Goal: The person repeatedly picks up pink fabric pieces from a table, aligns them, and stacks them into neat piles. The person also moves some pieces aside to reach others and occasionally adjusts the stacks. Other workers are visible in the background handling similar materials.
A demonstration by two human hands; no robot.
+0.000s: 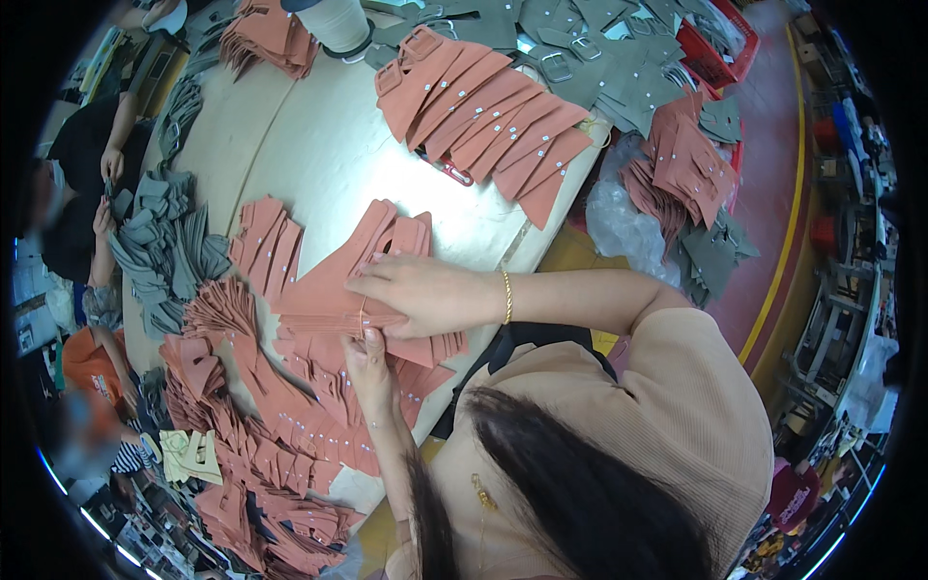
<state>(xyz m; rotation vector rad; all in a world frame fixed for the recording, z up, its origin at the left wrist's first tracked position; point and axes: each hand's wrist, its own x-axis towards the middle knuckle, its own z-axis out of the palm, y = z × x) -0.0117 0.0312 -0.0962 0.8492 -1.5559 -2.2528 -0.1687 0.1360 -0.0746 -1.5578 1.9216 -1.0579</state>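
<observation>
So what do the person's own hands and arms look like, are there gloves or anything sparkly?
No gloves: the right hand and left hand are bare. A gold-coloured, twisted bracelet circles the right wrist. The right arm has a short, tan, ribbed sleeve. The left sleeve is hard to make out.

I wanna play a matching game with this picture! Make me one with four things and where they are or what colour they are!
Things
1. Bracelet
2. Big spool
3. Plastic crate
4. Bundle under the right hand

Clues
A. Bright red, at the upper right
B. Salmon-pink, near the middle
C. Creamy white, at the top edge
D. Gold, worn on a wrist

Right pairs: 1-D, 2-C, 3-A, 4-B
</observation>
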